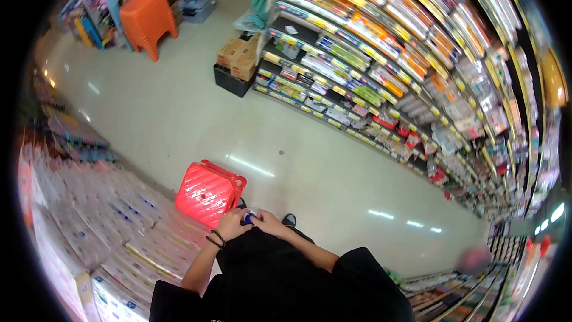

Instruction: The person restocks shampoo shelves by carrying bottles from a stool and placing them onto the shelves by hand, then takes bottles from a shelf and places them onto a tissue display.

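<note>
Close in front of my body, both hands come together on a small round blue-and-white object [249, 219], too small and blurred to name. My left hand [231, 224], with a dark beaded bracelet at the wrist, closes around its left side. From the right, my right hand [269, 225] has its fingers curled against the same object. Just beyond my left hand, a red ribbed plastic box-like item [208, 194] stands on the floor by my foot; its exact kind is unclear. The fingers partly hide the blue-and-white object.
Long shop shelves [357, 42] packed with small packaged goods run along the right. Clear-wrapped goods [101, 220] fill the left side. Farther off are cardboard boxes [238, 56] in a black crate [232, 81] and orange plastic chairs [146, 15]. Pale tiled floor [179, 107] lies between.
</note>
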The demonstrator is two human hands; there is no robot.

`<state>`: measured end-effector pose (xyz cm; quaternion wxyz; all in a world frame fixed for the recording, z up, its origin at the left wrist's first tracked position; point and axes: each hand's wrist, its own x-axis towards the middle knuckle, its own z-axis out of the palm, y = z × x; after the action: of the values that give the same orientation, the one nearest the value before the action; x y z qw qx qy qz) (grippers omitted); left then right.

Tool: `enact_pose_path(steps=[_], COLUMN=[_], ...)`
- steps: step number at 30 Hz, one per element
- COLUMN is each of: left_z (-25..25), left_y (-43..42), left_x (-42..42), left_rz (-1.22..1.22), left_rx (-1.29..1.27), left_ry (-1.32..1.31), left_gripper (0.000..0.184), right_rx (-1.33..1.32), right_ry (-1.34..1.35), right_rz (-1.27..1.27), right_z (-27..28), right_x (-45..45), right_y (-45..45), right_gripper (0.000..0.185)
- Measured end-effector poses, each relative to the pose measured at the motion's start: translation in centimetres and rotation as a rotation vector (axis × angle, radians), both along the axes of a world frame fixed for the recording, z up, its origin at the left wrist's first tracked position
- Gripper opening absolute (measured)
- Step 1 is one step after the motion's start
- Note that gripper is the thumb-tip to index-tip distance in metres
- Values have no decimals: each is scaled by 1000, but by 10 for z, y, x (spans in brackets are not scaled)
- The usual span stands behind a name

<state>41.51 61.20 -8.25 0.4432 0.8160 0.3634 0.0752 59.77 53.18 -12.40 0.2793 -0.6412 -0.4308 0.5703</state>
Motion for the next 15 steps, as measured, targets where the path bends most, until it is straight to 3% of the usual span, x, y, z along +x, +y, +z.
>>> enact_pose_path(steps=[2,6,8,12,13,15], left_z=[-4,-7,-6,-13,-9,-19], left_y=[-3,-15,-27,-64,-73,-92], left_x=[15,63,98,164,182,209], left_rz=[-71,-254,-304,-234,-188,-200], left_rx=[-36,153,158,-206,-471,-328], left_ry=[-50,-127,-242,-303,-282,-331], left_gripper=[50,63,66,69,71,75], right_rx=[-3,29,190,310,331,364], right_ry=[33,102,183,322,344,348], right_rz=[-118,-230,-358,-620,-662,-710], right_z=[-7,50,42,67,74,88], right_x=[14,55,69,102,114,136], right_y=[-23,-53,-73,-114,-123,-146], right_gripper=[38,28,19,11,11,10])
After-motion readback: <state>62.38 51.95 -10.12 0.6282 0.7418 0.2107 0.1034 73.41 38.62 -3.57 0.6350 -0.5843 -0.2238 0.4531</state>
